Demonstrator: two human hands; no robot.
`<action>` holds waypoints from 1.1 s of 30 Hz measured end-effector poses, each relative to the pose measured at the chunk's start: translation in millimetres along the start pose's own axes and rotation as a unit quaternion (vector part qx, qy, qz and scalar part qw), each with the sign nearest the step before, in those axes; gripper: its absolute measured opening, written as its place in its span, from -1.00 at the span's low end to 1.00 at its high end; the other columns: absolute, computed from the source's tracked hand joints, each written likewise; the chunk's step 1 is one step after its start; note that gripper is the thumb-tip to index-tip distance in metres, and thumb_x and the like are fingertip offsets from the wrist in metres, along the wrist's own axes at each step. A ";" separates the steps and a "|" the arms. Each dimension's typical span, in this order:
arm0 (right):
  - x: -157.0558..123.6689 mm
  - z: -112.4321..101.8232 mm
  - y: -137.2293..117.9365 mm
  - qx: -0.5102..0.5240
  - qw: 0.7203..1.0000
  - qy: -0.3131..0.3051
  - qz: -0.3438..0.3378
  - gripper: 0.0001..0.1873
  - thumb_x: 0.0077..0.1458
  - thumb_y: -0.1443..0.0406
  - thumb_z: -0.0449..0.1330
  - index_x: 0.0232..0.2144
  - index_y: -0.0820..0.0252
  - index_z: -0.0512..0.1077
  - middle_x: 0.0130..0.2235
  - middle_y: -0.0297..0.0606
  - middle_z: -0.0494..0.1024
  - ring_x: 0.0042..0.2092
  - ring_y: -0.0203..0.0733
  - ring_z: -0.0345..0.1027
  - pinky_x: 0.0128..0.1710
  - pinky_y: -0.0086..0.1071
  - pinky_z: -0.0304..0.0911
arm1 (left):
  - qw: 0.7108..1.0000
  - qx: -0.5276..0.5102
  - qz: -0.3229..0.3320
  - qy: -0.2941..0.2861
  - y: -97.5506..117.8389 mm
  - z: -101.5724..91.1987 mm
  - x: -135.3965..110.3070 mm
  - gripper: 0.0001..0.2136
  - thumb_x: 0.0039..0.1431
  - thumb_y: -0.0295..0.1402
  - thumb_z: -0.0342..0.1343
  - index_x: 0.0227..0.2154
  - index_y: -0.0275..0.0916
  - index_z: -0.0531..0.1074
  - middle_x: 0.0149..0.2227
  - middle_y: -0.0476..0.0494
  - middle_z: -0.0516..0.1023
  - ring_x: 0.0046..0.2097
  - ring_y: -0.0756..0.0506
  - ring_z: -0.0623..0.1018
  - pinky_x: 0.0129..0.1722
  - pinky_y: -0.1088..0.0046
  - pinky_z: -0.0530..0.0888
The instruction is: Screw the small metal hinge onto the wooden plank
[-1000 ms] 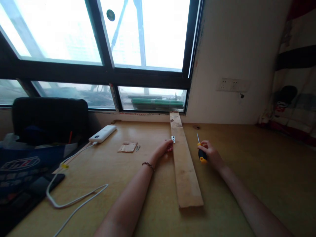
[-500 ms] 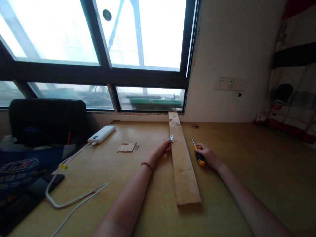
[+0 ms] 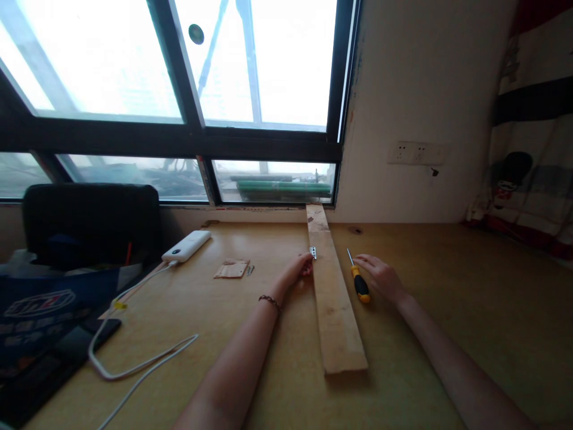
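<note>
A long wooden board [image 3: 336,298] lies on the table, running from near me to the window sill. At its left edge my left hand [image 3: 301,267] is closed on a small metal hinge [image 3: 313,252], holding it against the board. To the right of the board, a screwdriver [image 3: 360,288] with a black and yellow handle rests on the table. Just beside it is my right hand [image 3: 380,276], its fingers stretched out and apart from the handle.
Left of my left hand lie a small wooden piece [image 3: 231,269] and a few screws [image 3: 250,270]. A white power bank [image 3: 187,246] trails a white cable [image 3: 147,360]. A black chair [image 3: 92,221] and a blue bag [image 3: 36,304] stand at the left. Wall sockets [image 3: 418,153] are at the back.
My right hand has let go of the screwdriver, which now lies on the table, and has moved slightly up and right. My left hand stays on the hinge.
</note>
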State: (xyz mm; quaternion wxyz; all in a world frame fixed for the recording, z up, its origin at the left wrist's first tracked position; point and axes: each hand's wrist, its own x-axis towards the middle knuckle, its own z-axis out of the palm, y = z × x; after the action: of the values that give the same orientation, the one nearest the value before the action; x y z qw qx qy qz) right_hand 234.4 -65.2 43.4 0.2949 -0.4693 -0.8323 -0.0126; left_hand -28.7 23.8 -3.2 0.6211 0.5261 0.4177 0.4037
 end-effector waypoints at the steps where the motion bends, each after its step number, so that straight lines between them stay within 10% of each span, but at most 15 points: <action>1: 6.5 0.1 -7.7 0.017 1.000 0.024 0.000 -0.47 -0.05 0.55 -0.08 -0.05 0.09 0.32 -0.01 -0.21 0.39 0.04 -0.19 0.23 0.06 -0.20 0.13 | 1.000 -0.004 -0.002 -0.004 0.2 0.0 0.3 -0.77 -0.08 -0.22 0.00 -0.63 -0.31 0.30 -0.67 0.00 0.32 -0.68 0.12 0.27 -0.71 0.63 0.14; 13: 82.1 56.8 -71.8 0.073 0.995 -0.021 0.071 -0.53 -0.04 0.56 -0.07 -0.07 0.21 0.28 -0.10 -0.13 0.46 -0.10 -0.18 0.35 -0.10 -0.38 0.19 | 1.000 0.000 -0.022 0.022 11.3 9.5 -8.7 -0.73 -0.03 -0.16 0.02 -0.60 -0.31 0.31 -0.69 0.00 0.28 -0.67 0.10 0.23 -0.67 0.57 0.13; 20: 77.2 60.7 -66.8 0.111 0.990 -0.003 0.081 -0.66 -0.06 0.56 -0.08 -0.24 0.24 0.30 -0.18 -0.15 0.48 -0.14 -0.22 0.35 -0.15 -0.43 0.19 | 0.928 0.122 0.210 0.281 11.8 20.7 -19.5 -0.79 -0.12 -0.36 0.15 -0.37 -0.23 0.31 -0.38 -0.04 0.34 -0.40 0.04 0.35 -0.41 0.58 0.30; 33: 76.7 65.0 -61.3 0.123 0.990 0.010 0.068 -0.68 -0.06 0.55 -0.07 -0.26 0.24 0.33 -0.23 -0.14 0.49 -0.20 -0.21 0.36 -0.20 -0.43 0.19 | 0.932 0.168 0.254 0.199 11.5 18.2 -21.3 -0.89 -0.15 -0.36 0.19 -0.53 -0.26 0.42 -0.27 -0.10 0.30 -0.14 -0.06 0.34 -0.27 0.53 0.31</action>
State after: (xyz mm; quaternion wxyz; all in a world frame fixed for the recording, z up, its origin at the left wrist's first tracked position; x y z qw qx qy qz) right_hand 125.3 -20.7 44.0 0.3587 -0.4845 -0.7909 0.1054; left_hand -19.1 -0.6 12.0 0.3051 0.6201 0.4467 0.5683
